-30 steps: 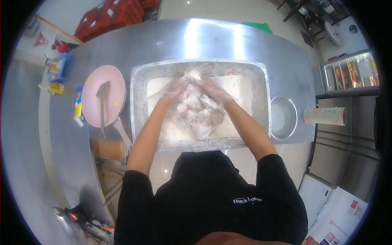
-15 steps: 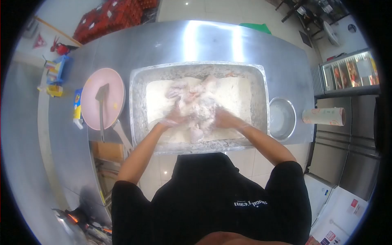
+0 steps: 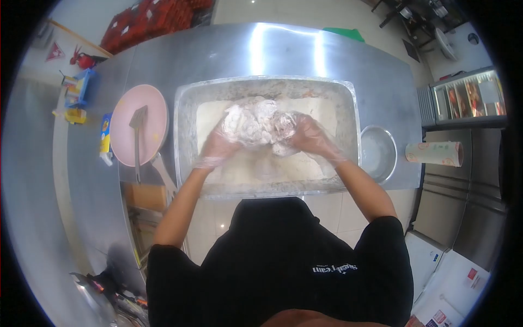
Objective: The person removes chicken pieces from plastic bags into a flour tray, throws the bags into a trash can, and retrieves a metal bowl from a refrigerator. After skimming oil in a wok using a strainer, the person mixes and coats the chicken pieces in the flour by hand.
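Inside a deep metal tray (image 3: 357, 117) lies a bed of white flour (image 3: 261, 173). Several flour-coated pieces of what looks like raw chicken (image 3: 265, 121) are bunched together above it. My left hand (image 3: 222, 140), in a clear plastic glove, cups the bunch from the left with its fingers curled round it. From the other side my right hand (image 3: 311, 136), gloved likewise, grips the right end of the bunch. The fingertips are partly hidden by flour and meat.
Left of the tray, a pink pan (image 3: 122, 128) holds a spatula (image 3: 138, 136). A round metal bowl (image 3: 393, 158) sits at the tray's right side, with a paper towel roll (image 3: 434, 153) beyond. A blue basket (image 3: 81, 90) stands at the far left.
Both hands have moved up and away from my body, from a blurred mixing motion low in the flour. The chicken pieces are now gathered between them and look more thickly coated.
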Demonstrator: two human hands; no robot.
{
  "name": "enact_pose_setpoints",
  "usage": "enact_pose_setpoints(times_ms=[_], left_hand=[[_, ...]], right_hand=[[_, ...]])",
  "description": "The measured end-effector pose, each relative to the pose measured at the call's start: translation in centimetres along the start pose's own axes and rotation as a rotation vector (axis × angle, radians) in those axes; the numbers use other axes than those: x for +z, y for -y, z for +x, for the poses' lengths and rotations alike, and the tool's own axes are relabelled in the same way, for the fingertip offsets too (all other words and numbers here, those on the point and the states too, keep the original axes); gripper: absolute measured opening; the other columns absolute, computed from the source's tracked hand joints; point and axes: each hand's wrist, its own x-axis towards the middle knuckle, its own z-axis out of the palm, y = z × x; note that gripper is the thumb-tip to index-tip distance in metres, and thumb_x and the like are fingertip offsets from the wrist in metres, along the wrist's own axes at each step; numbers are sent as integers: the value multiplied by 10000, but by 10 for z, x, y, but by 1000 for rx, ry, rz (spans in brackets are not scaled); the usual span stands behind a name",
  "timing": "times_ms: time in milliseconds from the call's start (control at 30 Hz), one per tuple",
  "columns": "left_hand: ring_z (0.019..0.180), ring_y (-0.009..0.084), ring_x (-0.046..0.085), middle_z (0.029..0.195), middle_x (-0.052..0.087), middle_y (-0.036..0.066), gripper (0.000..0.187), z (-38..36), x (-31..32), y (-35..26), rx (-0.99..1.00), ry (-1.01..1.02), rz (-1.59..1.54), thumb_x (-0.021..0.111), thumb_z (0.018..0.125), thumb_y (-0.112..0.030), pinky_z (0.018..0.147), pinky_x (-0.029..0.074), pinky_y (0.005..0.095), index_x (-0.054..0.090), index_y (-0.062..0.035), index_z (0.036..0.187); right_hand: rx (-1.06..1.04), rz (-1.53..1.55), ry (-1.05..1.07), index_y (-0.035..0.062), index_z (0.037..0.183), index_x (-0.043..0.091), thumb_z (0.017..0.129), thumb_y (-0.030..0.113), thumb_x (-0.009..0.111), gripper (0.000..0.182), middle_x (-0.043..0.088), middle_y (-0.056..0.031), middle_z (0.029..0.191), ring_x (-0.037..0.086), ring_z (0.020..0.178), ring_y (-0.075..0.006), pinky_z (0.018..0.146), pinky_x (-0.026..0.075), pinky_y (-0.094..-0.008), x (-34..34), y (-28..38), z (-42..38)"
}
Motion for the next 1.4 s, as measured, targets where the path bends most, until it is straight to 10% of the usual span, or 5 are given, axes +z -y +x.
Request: enact_pose_setpoints(times_ms=[267, 367, 500, 733, 1400], left_hand=[[1211, 260, 542, 1326, 555, 176, 646, -9, -18, -30, 104, -40, -64, 735, 779, -159, 1032, 417, 346, 487, 16, 1349], [1238, 279, 520, 1350, 532, 185, 646, 17, -25, -14, -9, 15, -68, 721, 813, -239, 1056, 402, 366, 478, 3, 1361], [1258, 306, 497, 1368, 515, 185, 636, 75, -9, 55, -477, -71, 47, 666, 858, -414, 1083, 381, 380, 495, -54, 1354], [1205, 316, 529, 1326, 527, 199, 720, 112, 68, 56, -166, -119, -6, 633, 866, -488, 1053, 407, 374, 449, -22, 1383], [961, 182, 618, 1079, 643, 91, 473, 8, -18, -36, 163, -40, -35, 762, 764, -164, 855, 489, 319, 575, -10, 1170]], right_hand=[[-335, -243, -181, 7, 1246, 525, 837, 344, 696, 556, 615, -173, 1166, 629, 990, -239, 919, 489, -366, -28, 14, -9], [207, -130, 10, 24, 1367, 425, 863, 341, 668, 643, 559, -168, 1267, 587, 1105, -242, 959, 477, -358, -49, -4, 10], [211, 266, -145, 56, 1385, 444, 947, 357, 560, 544, 554, -107, 1313, 503, 1191, -163, 987, 428, -359, -41, -70, 34], [390, 456, 71, 58, 1432, 397, 914, 561, 525, 733, 417, -158, 1457, 390, 1352, -264, 1114, 310, -417, 22, -40, 70], [-361, -514, -236, -80, 920, 612, 775, 280, 750, 412, 618, -252, 864, 630, 817, -311, 737, 499, -413, -26, 25, 0]])
